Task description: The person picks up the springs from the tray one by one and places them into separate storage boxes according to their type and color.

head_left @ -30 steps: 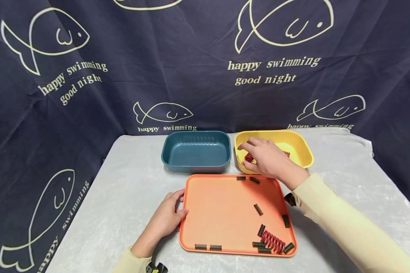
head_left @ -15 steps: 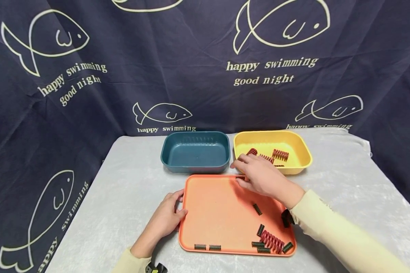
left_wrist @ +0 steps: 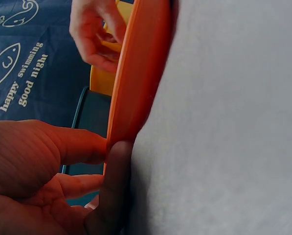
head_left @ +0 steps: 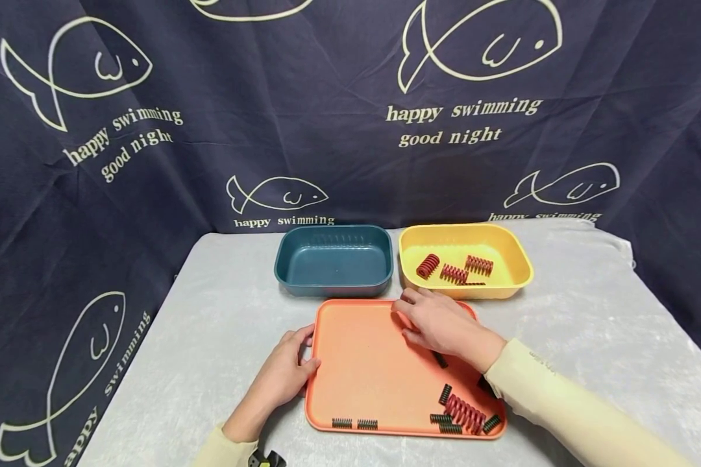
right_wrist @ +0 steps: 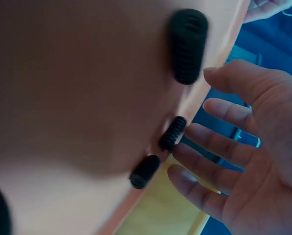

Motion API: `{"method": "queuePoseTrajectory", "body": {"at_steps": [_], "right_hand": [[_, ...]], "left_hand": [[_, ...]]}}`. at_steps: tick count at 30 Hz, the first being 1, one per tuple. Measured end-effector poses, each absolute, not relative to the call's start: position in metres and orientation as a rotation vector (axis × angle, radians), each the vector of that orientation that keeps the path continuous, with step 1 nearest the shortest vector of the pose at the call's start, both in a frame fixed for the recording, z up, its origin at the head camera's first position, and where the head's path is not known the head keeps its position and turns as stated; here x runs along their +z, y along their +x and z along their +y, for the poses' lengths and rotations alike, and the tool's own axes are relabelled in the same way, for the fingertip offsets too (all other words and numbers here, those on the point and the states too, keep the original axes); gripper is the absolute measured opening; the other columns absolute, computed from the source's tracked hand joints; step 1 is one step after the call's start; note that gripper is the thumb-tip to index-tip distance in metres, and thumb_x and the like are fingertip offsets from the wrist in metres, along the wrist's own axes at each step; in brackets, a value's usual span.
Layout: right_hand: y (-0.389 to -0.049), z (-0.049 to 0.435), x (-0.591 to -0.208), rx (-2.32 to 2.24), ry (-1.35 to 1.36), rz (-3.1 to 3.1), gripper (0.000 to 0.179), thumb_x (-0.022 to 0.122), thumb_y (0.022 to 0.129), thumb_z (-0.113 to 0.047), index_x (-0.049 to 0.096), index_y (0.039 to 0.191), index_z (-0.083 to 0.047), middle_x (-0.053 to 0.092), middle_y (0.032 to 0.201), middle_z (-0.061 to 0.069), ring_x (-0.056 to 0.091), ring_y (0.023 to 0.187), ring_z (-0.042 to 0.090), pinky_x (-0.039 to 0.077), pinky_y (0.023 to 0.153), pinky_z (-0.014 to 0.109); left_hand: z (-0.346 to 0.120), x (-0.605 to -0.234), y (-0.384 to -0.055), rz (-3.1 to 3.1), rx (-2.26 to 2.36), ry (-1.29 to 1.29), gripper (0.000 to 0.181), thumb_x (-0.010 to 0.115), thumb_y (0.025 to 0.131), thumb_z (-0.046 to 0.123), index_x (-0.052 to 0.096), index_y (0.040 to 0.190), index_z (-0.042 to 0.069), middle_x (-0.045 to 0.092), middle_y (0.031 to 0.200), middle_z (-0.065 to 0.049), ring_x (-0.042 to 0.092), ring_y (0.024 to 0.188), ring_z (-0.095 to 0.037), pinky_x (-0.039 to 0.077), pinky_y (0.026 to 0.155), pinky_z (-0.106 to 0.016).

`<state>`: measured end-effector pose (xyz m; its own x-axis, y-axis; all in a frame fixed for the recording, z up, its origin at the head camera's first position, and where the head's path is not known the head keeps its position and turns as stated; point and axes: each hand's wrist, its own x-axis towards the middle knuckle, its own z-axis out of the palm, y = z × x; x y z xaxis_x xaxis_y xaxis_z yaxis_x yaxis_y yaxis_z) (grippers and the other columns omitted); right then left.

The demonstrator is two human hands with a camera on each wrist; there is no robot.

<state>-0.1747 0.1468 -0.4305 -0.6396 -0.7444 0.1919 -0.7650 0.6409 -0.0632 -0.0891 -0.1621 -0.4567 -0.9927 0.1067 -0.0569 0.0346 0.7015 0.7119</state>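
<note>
My left hand grips the left rim of an orange tray; in the left wrist view its thumb and fingers pinch the edge. My right hand hovers over the tray's far right part, fingers loosely bent and holding nothing. In the right wrist view its fingertips are near two small dark coil springs at the far rim, and a closer dark spring lies by the thumb. A large red spring lies in the near right corner among several small dark springs.
Behind the tray stand a teal bin and, to its right, a yellow bin with several springs, mostly red. Two dark springs lie along the tray's near edge. A dark blue fish-print cloth hangs behind the table.
My right hand has drawn back from inside the yellow bin to over the tray's far edge, uncovering the springs in the bin. The left hand stays on the tray rim.
</note>
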Motion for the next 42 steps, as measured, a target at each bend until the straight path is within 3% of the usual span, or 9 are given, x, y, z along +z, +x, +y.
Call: {"method": "queuePoseTrajectory", "body": {"at_steps": [9,14,21,29,36,42], "right_hand": [[-0.1763,0.1462,-0.4336,0.2,1.24,-2.731,0.026,0.084,0.083,-0.021,0.06,0.092,-0.018,0.052,0.093,0.0,0.057,0.09,0.025,0.048,0.07,0.041],[-0.1763,0.1461,-0.4339,0.189,1.229,-2.737,0.025,0.084,0.084,-0.02,0.065,0.1,-0.016,0.055,0.097,0.002,0.06,0.094,0.026,0.051,0.075,0.044],[-0.1747,0.1441,-0.4334,0.154,1.172,-2.779,0.016,0.072,0.097,-0.021,0.068,0.111,-0.014,0.058,0.098,0.005,0.061,0.093,0.026,0.053,0.08,0.046],[-0.1734,0.1427,-0.4339,0.073,1.153,-2.836,0.016,0.071,0.095,-0.013,0.068,0.111,-0.017,0.065,0.111,0.01,0.064,0.107,0.033,0.052,0.09,0.054],[-0.1729,0.1408,-0.4337,0.063,1.147,-2.893,0.017,0.071,0.093,-0.01,0.067,0.105,-0.021,0.067,0.112,0.009,0.065,0.104,0.033,0.047,0.093,0.06],[-0.1706,0.1392,-0.4323,0.046,1.19,-2.833,0.013,0.073,0.091,-0.013,0.066,0.098,-0.023,0.066,0.101,0.004,0.065,0.09,0.029,0.049,0.082,0.053]], "left_hand": [[-0.1619,-0.4582,-0.0893,2.798,1.158,0.077,0.063,0.078,0.089,0.007,0.054,0.147,0.003,0.053,0.109,-0.007,0.051,0.072,-0.013,0.044,0.061,-0.028],[-0.162,-0.4575,-0.0886,2.782,1.188,0.086,0.063,0.078,0.089,0.006,0.054,0.147,0.003,0.053,0.109,-0.007,0.051,0.07,-0.012,0.045,0.059,-0.028],[-0.1623,-0.4565,-0.0878,2.794,1.181,0.1,0.064,0.078,0.088,0.007,0.054,0.147,0.004,0.053,0.108,-0.006,0.05,0.072,-0.012,0.044,0.062,-0.029],[-0.1621,-0.4555,-0.0881,2.797,1.174,0.104,0.064,0.078,0.088,0.008,0.054,0.147,0.004,0.053,0.107,-0.006,0.049,0.073,-0.012,0.043,0.063,-0.029],[-0.162,-0.4567,-0.0885,2.795,1.176,0.087,0.063,0.078,0.088,0.006,0.054,0.147,0.003,0.053,0.109,-0.006,0.05,0.072,-0.013,0.045,0.061,-0.028],[-0.1619,-0.457,-0.0883,2.811,1.185,0.123,0.063,0.078,0.088,0.004,0.054,0.146,0.002,0.053,0.107,-0.005,0.048,0.073,-0.012,0.043,0.063,-0.028]]}}
